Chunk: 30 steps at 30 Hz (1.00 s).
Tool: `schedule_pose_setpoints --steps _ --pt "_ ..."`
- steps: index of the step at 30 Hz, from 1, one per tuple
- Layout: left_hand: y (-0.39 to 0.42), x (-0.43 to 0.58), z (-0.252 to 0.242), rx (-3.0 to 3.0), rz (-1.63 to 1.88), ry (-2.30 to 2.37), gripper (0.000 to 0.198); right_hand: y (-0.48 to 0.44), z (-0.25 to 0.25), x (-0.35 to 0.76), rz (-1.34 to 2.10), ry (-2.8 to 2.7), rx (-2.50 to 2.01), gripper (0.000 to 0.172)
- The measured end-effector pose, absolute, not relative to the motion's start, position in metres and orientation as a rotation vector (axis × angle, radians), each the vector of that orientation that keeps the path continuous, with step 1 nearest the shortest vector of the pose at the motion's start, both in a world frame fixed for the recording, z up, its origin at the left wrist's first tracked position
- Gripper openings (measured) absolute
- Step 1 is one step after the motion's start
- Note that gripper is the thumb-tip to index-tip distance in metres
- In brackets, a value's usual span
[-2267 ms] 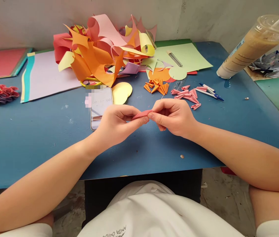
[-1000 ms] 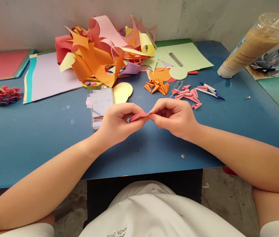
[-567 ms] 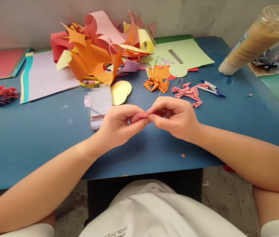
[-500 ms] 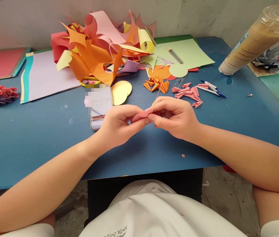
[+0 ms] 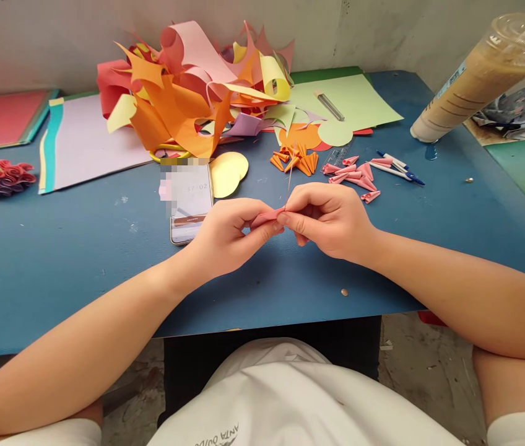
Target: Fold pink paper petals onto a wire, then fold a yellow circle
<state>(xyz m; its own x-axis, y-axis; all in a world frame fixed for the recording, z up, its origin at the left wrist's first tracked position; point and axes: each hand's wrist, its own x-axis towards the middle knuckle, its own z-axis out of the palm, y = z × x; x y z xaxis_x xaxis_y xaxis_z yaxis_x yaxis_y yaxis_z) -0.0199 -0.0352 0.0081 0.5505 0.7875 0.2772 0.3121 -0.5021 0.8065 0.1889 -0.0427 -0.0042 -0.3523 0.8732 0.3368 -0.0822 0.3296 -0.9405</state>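
Observation:
Between my two hands, over the front half of the blue table, is a piece of pink paper (image 5: pixel 266 218), partly rolled and mostly covered by fingers. My left hand (image 5: pixel 225 238) is closed on its left end, thumb below and forefinger above. The fingertips of my right hand (image 5: pixel 330 217) pinch its right end. A thin stick (image 5: pixel 289 176) rises from that pinch; its lower end is hidden. Beyond my right hand lie several pink paper cones (image 5: pixel 358 176), and orange paper cones (image 5: pixel 297 160) are heaped to their left.
A phone (image 5: pixel 190 217) and yellow paper discs (image 5: pixel 228 173) lie behind my left hand. Paper scraps (image 5: pixel 174 111) pile up at the wall. Pens (image 5: pixel 397 166) lie right of the cones; a tall drink cup (image 5: pixel 471 80) stands at back right. A ruffled paper flower (image 5: pixel 5 178) is far left.
The thin stick has swung to a more upright angle at my right fingertips. The pink paper looks slightly narrower between the hands, which stay in nearly the same place.

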Motion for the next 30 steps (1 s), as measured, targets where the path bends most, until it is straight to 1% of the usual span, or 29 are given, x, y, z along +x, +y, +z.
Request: schedule_pose_setpoints --steps 6,9,11,14,16,18,20,24,27,30 --pt "-0.038 -0.016 0.011 2.074 0.887 0.877 0.043 -0.046 -0.004 0.186 1.287 -1.498 -0.732 0.037" --pt "-0.039 -0.016 0.012 2.056 0.863 0.898 0.039 -0.044 -0.006 0.187 1.254 -1.538 -0.711 0.033" --pt "-0.039 -0.017 0.012 2.050 0.835 0.930 0.036 -0.040 -0.007 0.188 1.137 -1.637 -0.710 0.026" --pt "-0.038 -0.018 0.010 2.060 0.830 0.969 0.038 -0.035 -0.009 0.192 0.836 -1.836 -0.699 0.016" --pt "-0.038 -0.019 0.009 2.069 0.832 0.998 0.039 -0.032 -0.010 0.193 0.676 -1.924 -0.673 0.014" --pt "-0.038 -0.018 0.008 2.070 0.818 1.036 0.038 -0.031 -0.010 0.194 0.630 -1.952 -0.664 0.014" --pt "-0.039 -0.018 0.008 2.061 0.801 1.067 0.040 -0.032 -0.010 0.193 0.704 -1.932 -0.677 0.013" --pt "-0.039 -0.018 0.011 1.984 0.762 1.111 0.042 -0.036 -0.008 0.192 1.039 -1.791 -0.727 0.008" --pt "-0.039 -0.020 0.013 1.822 0.711 1.123 0.035 -0.039 -0.006 0.192 1.199 -1.707 -0.735 0.005" --pt "-0.038 -0.022 0.013 1.668 0.663 1.090 0.028 -0.039 -0.005 0.193 1.260 -1.693 -0.712 0.004"
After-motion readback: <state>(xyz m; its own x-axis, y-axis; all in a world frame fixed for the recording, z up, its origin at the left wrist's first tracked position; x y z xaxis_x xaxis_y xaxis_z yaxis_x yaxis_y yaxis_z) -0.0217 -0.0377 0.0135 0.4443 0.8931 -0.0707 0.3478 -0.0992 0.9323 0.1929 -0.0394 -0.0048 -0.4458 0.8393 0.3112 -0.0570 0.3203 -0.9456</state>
